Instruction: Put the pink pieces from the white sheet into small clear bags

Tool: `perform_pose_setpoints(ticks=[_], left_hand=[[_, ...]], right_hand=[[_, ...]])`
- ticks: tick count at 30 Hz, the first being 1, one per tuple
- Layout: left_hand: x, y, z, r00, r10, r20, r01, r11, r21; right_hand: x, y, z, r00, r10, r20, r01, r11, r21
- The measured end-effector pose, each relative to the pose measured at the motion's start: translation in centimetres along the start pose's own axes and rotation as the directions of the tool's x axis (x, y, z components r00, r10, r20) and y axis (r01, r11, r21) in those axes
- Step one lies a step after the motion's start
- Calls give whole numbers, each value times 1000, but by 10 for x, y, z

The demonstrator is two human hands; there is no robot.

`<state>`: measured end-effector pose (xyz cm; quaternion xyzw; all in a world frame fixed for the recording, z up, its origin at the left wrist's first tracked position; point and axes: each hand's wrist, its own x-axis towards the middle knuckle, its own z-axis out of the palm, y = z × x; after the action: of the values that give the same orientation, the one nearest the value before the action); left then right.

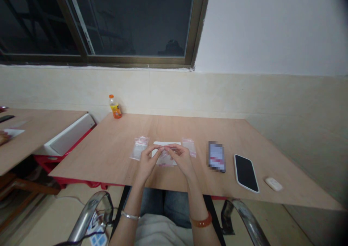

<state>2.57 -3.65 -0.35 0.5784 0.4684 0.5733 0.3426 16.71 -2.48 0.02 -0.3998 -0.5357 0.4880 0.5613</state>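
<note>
Over the table's front part, my left hand (148, 161) and my right hand (182, 158) meet fingertip to fingertip. Both are closed in a pinch along the top edge of a small clear zip bag (166, 160) that has a reddish seal line. Behind the bag lies a white sheet (160, 143), partly covered by my fingers. A stack of clear zip bags (139, 148) rests just left of my left hand. Beyond my right hand are more clear bags (189, 146) with pink seal strips. Whether anything is inside the held bag is too small to tell.
Right of my hands lie a phone with a blurred screen (216, 157), a white-edged dark tablet or phone (246, 173) and a small white case (273, 184). An orange drink bottle (115, 107) stands at the back left. Metal chair arms (91, 211) flank me below the table (108, 159).
</note>
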Motion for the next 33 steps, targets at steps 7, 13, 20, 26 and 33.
perform_pose_setpoints(ticks=[7,13,20,26,33], left_hand=[[0,4,1,999,27,-43,-25,998,53],[1,1,3,997,44,-60,-40,998,52],[2,-2,3,999,9,-49,-7,998,57],[-2,-1,16,995,14,-95,-10,999,47],[-9,-3,21,967,39,-254,19,974,225]], right_hand=[[1,0,3,999,-50,-9,49,997,-55],[2,1,4,997,-80,-20,77,990,-114],[4,7,5,997,-71,-35,69,996,-60],[5,12,23,995,-6,-98,15,996,89],[-3,15,51,954,8,-299,51,981,189]])
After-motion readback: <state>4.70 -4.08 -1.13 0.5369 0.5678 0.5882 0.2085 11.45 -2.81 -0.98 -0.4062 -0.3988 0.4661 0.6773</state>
